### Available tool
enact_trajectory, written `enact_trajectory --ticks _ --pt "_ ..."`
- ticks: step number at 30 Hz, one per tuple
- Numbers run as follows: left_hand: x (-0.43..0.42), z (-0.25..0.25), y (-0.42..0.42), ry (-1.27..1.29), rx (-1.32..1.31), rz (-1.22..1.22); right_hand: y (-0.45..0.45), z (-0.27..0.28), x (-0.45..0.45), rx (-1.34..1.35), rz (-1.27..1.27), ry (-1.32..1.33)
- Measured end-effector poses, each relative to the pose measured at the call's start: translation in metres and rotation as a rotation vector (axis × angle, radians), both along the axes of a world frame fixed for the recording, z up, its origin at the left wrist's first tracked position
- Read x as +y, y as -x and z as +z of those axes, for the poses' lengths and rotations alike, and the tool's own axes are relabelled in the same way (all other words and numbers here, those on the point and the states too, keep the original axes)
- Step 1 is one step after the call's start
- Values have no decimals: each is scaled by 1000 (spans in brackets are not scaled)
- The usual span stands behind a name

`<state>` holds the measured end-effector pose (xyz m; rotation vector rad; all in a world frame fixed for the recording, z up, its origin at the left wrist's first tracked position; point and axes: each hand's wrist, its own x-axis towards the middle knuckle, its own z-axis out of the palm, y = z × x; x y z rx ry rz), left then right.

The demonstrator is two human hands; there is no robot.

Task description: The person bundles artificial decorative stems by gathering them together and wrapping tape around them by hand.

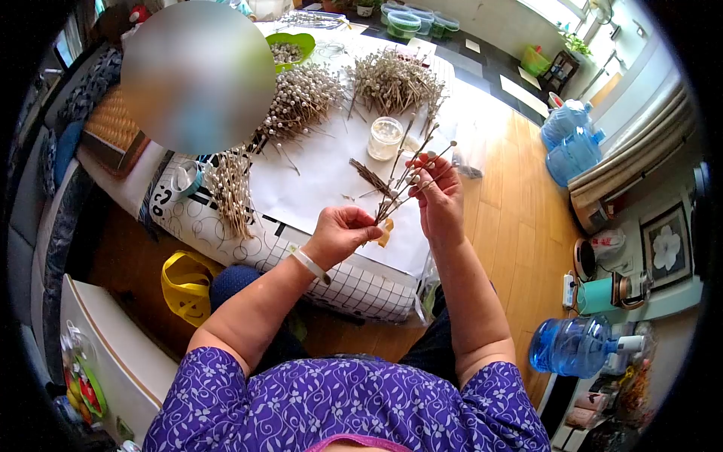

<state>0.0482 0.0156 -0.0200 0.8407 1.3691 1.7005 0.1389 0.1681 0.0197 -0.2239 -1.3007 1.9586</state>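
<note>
My left hand (340, 238) pinches the lower ends of a small branch of thin brown twigs with white buds (392, 200), held over the white paper (309, 188). Higher up the branch, my right hand (438, 194) has its fingers closed around the twigs near the buds. Just behind them stand an open clear jar (385, 138) with pale contents and a short bundle of bare brown sticks (369, 178). A small orange-yellow piece (385, 233), its kind unclear, shows beside my left fingertips.
Large heaps of white-budded stems (305, 102) and brown stems (398, 81) lie farther back. A smaller bunch (230, 192) rests left, near a teal-rimmed round container (186, 179). A green bowl (290, 51) holds pale buds. A yellow bag (188, 286) is below the table's left edge.
</note>
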Motion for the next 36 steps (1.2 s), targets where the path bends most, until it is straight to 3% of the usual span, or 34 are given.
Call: enact_trajectory --ticks 14,16,24,36 --pt "0 -1 2 -35 -43 -19 3 -1 -15 -158 9 -83" --pt "0 -1 1 -25 -46 -7 2 -6 -12 -222 100 -91" --pt "1 0 1 -24 15 35 10 -16 -14 -205 103 -8" --pt "1 0 10 -14 12 70 4 -14 -26 -173 199 -148"
